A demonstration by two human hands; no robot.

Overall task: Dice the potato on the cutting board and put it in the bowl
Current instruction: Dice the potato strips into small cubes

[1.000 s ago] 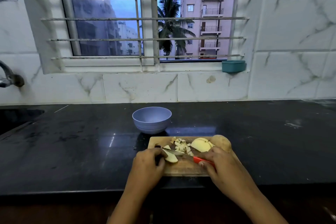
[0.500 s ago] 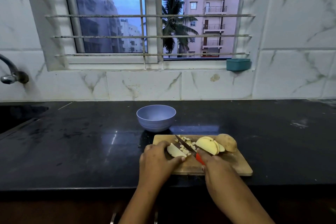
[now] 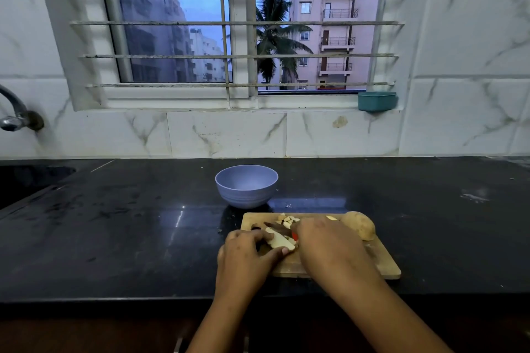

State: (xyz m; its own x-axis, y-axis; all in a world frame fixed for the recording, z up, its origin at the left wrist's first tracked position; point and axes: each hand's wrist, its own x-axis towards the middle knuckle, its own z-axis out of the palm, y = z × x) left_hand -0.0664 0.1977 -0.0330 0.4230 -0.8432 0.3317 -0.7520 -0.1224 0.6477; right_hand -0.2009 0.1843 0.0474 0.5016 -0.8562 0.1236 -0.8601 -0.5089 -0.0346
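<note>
Now, nearest the viewer, the left hand pinches a pale potato slice between curled fingers and thumb, at the 9 o'clock side of the cutting board. The right hand is closed round the knife; only a sliver of its red handle shows. Half a second ago the blade pointed away toward 11 o'clock, clear of the slice. It now lies across the slice's far end, and the right hand has moved in over the stack of cut slices that was then visible. This suggests a new cut is starting, so dicing is mid-course.

Diced pieces lie in a small heap at 12 o'clock on the board. An unpeeled potato half rests at 2 o'clock. The bowl stands just beyond the board at 11 o'clock; no potato can be seen in it.

All of this sits on a black countertop, glossy and smudged. Beyond it are marbled white wall tiles, a tap at 9 o'clock, a barred window, and a teal container on the sill at 1 o'clock.
</note>
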